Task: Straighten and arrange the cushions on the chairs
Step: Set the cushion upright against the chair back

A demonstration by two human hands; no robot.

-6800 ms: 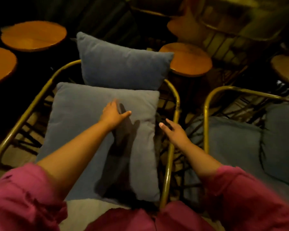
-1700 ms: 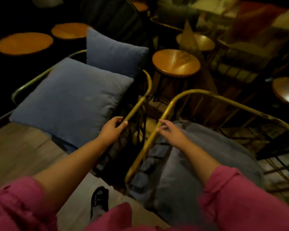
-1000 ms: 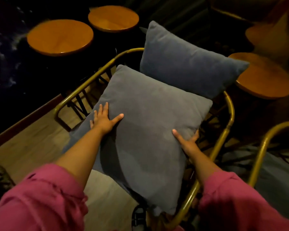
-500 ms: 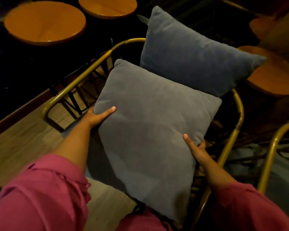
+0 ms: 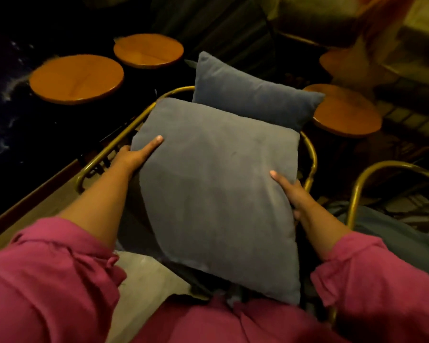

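Note:
A large grey-blue seat cushion [image 5: 218, 184] is lifted off the brass-framed chair [image 5: 114, 142], tilted toward me. My left hand [image 5: 136, 154] grips its left edge, thumb on top and fingers underneath. My right hand [image 5: 290, 191] grips its right edge the same way. A second grey-blue cushion [image 5: 250, 100] stands upright against the chair's back, just behind the held one. The chair's seat is hidden under the held cushion.
Round wooden tables stand at far left [image 5: 77, 79], behind it [image 5: 148, 50] and at right [image 5: 344, 110]. A second brass chair [image 5: 357, 186] with a grey cushion [image 5: 391, 241] is at right. Wooden floor [image 5: 144, 280] lies below.
Both hands moved from pressing the seat cushion's top to gripping its side edges and lifted it off the seat toward me. The back cushion stayed put.

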